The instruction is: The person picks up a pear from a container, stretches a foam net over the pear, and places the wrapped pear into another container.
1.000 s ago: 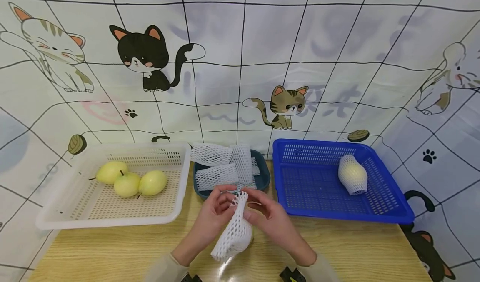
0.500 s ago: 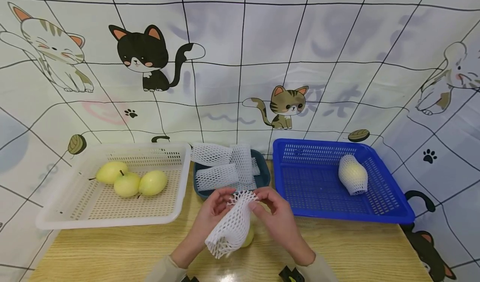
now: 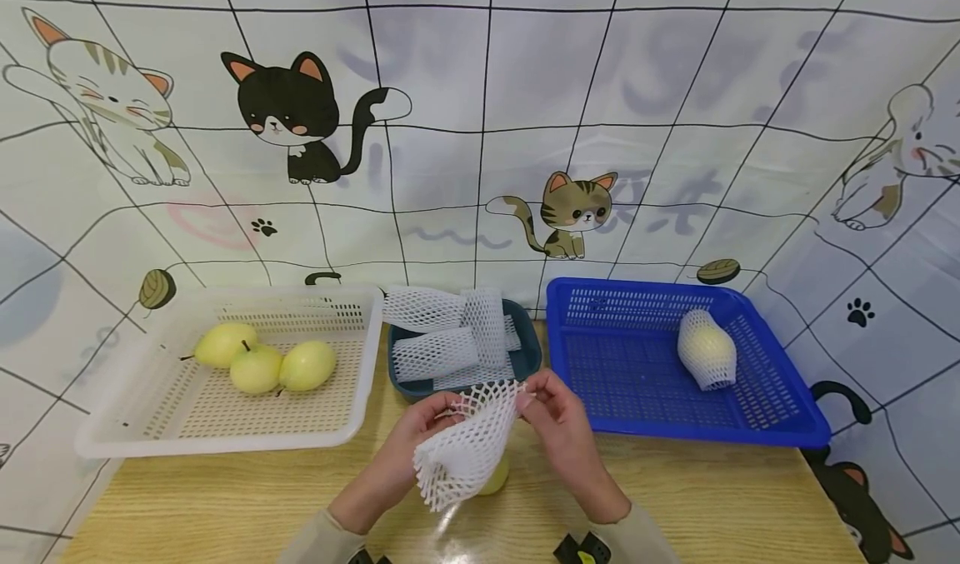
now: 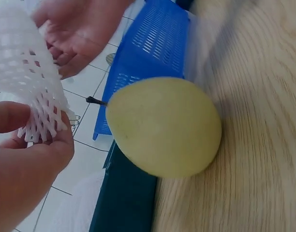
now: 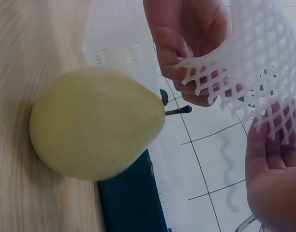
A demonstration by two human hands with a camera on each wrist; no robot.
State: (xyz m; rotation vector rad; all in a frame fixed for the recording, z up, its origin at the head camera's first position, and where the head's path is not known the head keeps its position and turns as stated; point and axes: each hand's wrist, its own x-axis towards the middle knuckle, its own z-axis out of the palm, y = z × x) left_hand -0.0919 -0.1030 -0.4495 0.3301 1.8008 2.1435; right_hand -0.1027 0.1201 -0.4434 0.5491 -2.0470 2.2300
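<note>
Between both hands, above the table, is a white foam fruit net [image 3: 467,451], spread wide at the end away from me. My left hand [image 3: 408,441] pinches its left side; thumb and fingers grip the mesh edge in the left wrist view. With thumb and fingers, my right hand [image 3: 564,435] holds the far right corner. Below the net a yellow-green pear [image 3: 495,476] stands on the table, mostly covered by the net in the head view. Both wrist views show the pear [image 4: 162,128] bare, stem up, apart from the hands.
On the left, a white basket [image 3: 225,443] holds several pears [image 3: 258,368]. A dark teal bin [image 3: 530,347] with several foam nets [image 3: 435,354] stands behind the hands. The blue basket [image 3: 622,381] at right contains one netted pear [image 3: 707,351].
The net's far end, bunched narrow a second ago, is now pulled wide. My right hand has moved slightly right with its corner, and more of the pear shows beneath.
</note>
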